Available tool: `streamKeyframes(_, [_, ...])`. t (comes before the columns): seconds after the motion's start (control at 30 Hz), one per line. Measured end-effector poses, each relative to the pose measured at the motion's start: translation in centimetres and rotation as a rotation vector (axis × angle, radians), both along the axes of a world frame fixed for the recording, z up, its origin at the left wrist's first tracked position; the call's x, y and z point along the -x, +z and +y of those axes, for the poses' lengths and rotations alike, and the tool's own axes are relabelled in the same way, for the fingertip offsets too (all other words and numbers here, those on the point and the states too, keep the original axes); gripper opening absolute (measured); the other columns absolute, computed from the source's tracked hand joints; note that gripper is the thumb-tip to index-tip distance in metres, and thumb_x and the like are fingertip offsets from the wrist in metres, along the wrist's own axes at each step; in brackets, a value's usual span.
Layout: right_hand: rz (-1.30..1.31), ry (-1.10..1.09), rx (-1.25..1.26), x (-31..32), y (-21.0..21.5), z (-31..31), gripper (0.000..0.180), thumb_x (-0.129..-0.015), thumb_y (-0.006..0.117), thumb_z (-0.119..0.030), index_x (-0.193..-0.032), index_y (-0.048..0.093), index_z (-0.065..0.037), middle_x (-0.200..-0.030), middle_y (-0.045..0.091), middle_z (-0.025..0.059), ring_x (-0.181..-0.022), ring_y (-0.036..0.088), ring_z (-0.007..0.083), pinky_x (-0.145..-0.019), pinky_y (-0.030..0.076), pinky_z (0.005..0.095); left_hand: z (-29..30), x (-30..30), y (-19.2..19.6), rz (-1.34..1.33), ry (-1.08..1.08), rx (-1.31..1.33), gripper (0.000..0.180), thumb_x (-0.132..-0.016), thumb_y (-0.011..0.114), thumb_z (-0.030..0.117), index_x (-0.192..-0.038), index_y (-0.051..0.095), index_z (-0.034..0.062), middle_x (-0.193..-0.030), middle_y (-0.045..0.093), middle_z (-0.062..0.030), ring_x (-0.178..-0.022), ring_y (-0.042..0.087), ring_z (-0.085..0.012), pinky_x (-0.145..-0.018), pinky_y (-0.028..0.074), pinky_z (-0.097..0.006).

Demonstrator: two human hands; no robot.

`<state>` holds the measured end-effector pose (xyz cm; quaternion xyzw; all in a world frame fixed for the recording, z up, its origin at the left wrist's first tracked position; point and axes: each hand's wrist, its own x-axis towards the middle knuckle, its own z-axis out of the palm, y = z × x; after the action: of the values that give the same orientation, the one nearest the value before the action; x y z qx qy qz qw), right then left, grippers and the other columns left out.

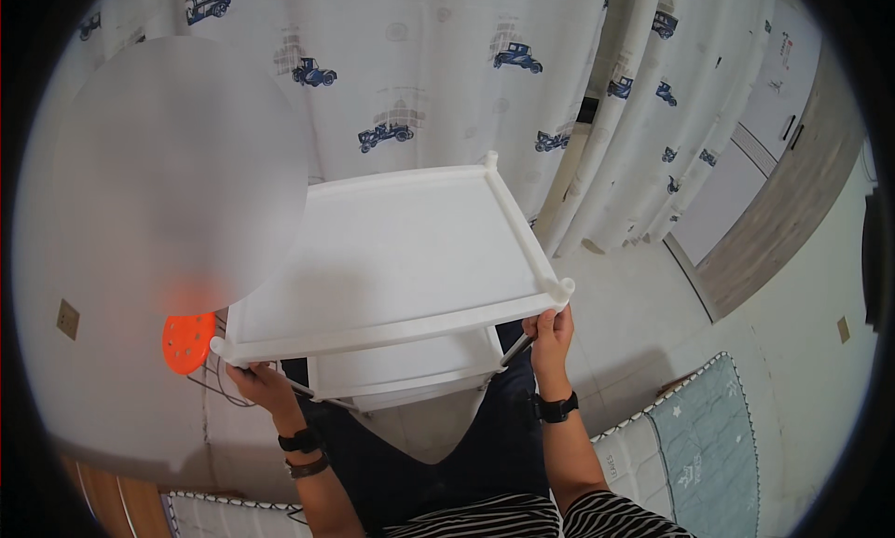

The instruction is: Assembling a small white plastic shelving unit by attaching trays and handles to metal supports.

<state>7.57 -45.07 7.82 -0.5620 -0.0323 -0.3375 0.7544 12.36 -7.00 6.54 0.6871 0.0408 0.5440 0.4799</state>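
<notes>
In front of me stands a white plastic shelf rack (419, 249) with a raised rim and stubby corner posts. A lower white shelf (406, 363) shows beneath the top one, joined by grey metal poles (516, 351). My left hand (266, 389) is closed at the near left corner, its fingers partly hidden under the rim. At the near right corner my right hand (552, 342) grips the rack just below the corner post, thumb up against it. The top shelf holds nothing that I can see; a large blurred patch covers its far left part.
An orange stool (188, 342) with a holed seat is left of the rack. Beyond hang white curtains (438, 81) printed with blue cars. A door (746, 165) is at the far right. Quilted mats (704, 440) lie at the lower right and lower left.
</notes>
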Motion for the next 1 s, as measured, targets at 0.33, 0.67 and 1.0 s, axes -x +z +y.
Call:
streamKeyframes(0.33, [-0.01,0.018,-0.016,0.1,-0.1,-0.1,0.048,-0.087,0.055,-0.041,-0.111,0.045,-0.002,-0.071,0.045,-0.0019,-0.055,0.036,0.0054,-0.049,0.03,0.0201,0.3,0.0,0.1,0.009,-0.152,0.131,0.038,-0.092,0.047,0.039,-0.098,0.046,0.0017,-0.064,0.044,0.0007,-0.052,0.042,-0.006,-0.047,0.034,-0.02])
streamKeyframes(0.67, [-0.006,0.028,-0.012,0.4,0.3,0.0,0.048,-0.087,0.055,-0.04,-0.113,0.044,-0.001,-0.072,0.045,-0.0019,-0.056,0.036,0.005,-0.049,0.03,0.0198,1.0,-0.5,-0.7,-0.057,-0.312,0.26,0.045,-0.092,0.05,0.032,-0.12,0.037,-0.0008,-0.096,0.051,-0.0056,-0.076,0.052,-0.0093,-0.063,0.047,-0.02])
streamKeyframes(1.0, [0.011,0.01,0.014,0.5,-0.3,-0.2,0.05,-0.086,0.056,-0.042,-0.111,0.046,-0.001,-0.072,0.045,-0.0029,-0.056,0.036,0.0045,-0.049,0.03,0.0194,0.7,-0.6,-0.3,-0.027,-0.164,0.169,0.048,-0.093,0.046,0.036,-0.122,0.04,-0.0014,-0.093,0.053,-0.0063,-0.074,0.052,-0.0098,-0.059,0.047,-0.02])
